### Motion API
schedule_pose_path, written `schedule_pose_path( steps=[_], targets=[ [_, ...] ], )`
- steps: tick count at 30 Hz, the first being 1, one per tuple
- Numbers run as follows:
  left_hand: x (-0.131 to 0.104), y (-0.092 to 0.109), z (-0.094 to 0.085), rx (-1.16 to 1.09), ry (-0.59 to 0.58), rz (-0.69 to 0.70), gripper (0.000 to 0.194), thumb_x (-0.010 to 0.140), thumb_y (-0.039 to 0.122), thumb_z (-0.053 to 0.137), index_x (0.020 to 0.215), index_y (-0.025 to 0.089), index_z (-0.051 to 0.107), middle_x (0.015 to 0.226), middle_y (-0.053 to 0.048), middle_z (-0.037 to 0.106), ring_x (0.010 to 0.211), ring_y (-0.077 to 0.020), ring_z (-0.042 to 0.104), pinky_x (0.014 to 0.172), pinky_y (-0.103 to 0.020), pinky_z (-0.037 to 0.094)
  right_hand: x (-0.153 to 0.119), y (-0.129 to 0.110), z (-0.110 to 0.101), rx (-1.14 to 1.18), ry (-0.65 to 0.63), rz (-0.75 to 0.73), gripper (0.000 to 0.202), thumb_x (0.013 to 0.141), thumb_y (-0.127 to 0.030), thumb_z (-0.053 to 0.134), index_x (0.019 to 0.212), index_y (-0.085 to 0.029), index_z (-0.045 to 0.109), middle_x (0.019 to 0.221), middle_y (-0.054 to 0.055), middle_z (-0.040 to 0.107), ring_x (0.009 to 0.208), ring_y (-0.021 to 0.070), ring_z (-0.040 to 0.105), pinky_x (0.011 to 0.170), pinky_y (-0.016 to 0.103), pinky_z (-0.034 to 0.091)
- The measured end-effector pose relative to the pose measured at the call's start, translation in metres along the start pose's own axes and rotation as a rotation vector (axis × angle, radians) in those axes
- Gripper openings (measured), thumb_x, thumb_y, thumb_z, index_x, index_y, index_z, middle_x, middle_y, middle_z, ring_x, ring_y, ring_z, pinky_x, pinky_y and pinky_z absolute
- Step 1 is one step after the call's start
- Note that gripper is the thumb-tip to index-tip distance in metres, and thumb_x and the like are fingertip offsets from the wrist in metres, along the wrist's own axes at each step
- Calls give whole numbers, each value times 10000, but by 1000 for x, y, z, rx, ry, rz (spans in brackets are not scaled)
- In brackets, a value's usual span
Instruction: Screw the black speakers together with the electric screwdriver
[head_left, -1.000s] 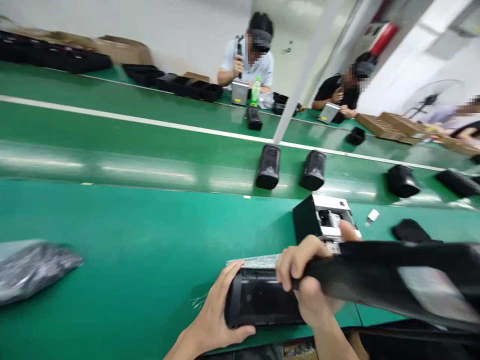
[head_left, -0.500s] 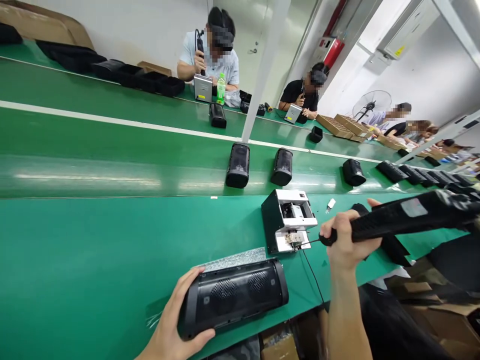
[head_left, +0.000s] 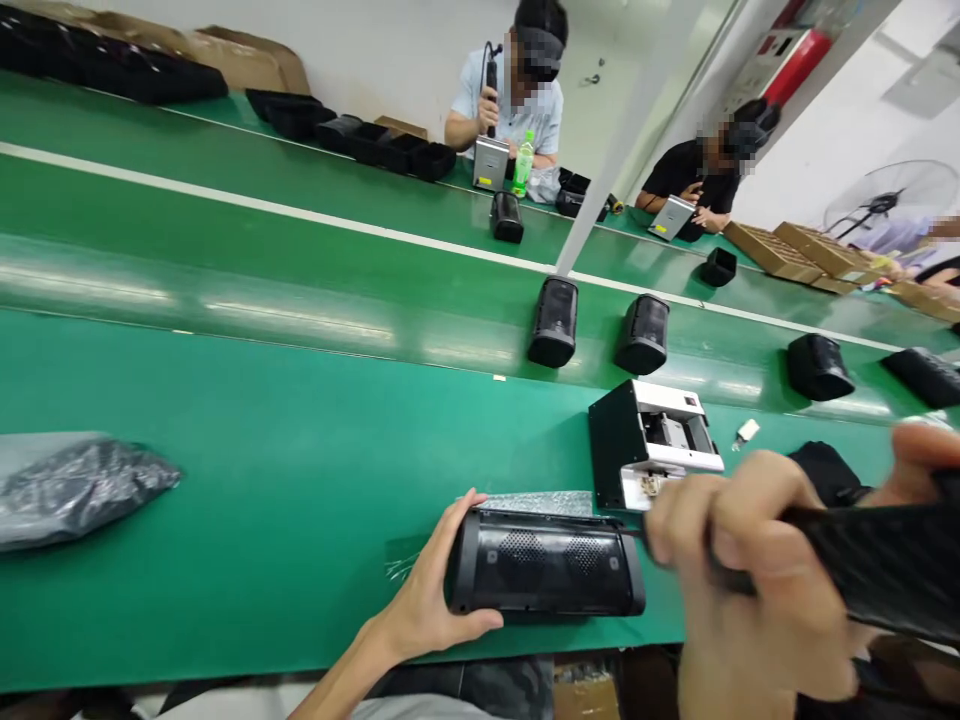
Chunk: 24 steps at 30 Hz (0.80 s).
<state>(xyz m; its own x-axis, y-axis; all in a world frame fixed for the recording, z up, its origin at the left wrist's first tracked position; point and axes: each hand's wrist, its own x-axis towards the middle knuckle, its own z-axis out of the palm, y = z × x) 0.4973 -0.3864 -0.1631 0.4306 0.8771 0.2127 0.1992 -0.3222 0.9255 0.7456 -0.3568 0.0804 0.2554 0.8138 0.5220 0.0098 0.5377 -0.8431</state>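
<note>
My left hand [head_left: 435, 590] grips the left end of a black speaker housing [head_left: 551, 565], thumb on the near side and fingers at the far side. The housing lies lengthwise on the green bench, perforated side up. In my right hand [head_left: 765, 560], blurred and close to the camera, is a black electric screwdriver [head_left: 885, 560]; its thin bit reaches the upper right end of the housing. Just beyond stands a black and white screw feeder [head_left: 656, 440], partly covered by the right hand. A clear bubble-wrap strip [head_left: 540, 502] lies behind the housing.
A grey plastic bag [head_left: 90, 490] lies on the bench at left. Several black housings, among them one [head_left: 555, 322] beyond the feeder, stand on the green conveyor [head_left: 315, 270]. Two people sit across it. A small white tag [head_left: 747, 432] lies right of the feeder.
My right hand has brought the screwdriver from the feeder to the housing's right end. My left hand still holds the housing, which now lies straighter. The view has swung left.
</note>
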Motion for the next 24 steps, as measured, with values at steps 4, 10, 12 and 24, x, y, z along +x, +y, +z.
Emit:
schedule_pose_path(
  steps=[4, 10, 12, 24],
  targets=[
    [0, -5, 5, -6, -7, 20, 1386, 849, 612, 981, 1847, 311, 67, 1788, -254, 436, 1642, -515, 476, 1350, -748, 372, 4, 18, 57, 67, -149, 64, 635, 1046, -328, 809, 1534, -450, 423, 717, -135, 633, 423, 147, 500, 446, 352, 454],
    [-1, -12, 12, -24, 17, 57, 1436, 795, 596, 1022, 1847, 317, 86, 1814, -250, 399, 1667, -539, 425, 1356, -747, 363, 9, 38, 88, 111, -215, 95, 592, 1037, -312, 839, 1499, -463, 501, 703, -136, 630, 423, 163, 505, 431, 361, 449],
    [-1, -12, 13, -17, 7, 54, 1432, 801, 596, 1016, 1847, 314, 80, 1817, -252, 393, 1673, -539, 415, 1355, -739, 375, 9, 39, 88, 103, -215, 115, 586, 1040, -298, 833, 1498, -472, 512, 706, -133, 631, 423, 162, 504, 435, 359, 447],
    [0, -7, 13, 14, -6, 63, 1424, 808, 631, 1002, 1845, 311, 81, 1803, -257, 415, 1662, -542, 433, 1338, -733, 414, 7, 40, 85, 133, -239, 110, 632, 1034, -236, 808, 1536, -456, 494, 730, -120, 651, 420, 145, 520, 432, 323, 477]
  ],
)
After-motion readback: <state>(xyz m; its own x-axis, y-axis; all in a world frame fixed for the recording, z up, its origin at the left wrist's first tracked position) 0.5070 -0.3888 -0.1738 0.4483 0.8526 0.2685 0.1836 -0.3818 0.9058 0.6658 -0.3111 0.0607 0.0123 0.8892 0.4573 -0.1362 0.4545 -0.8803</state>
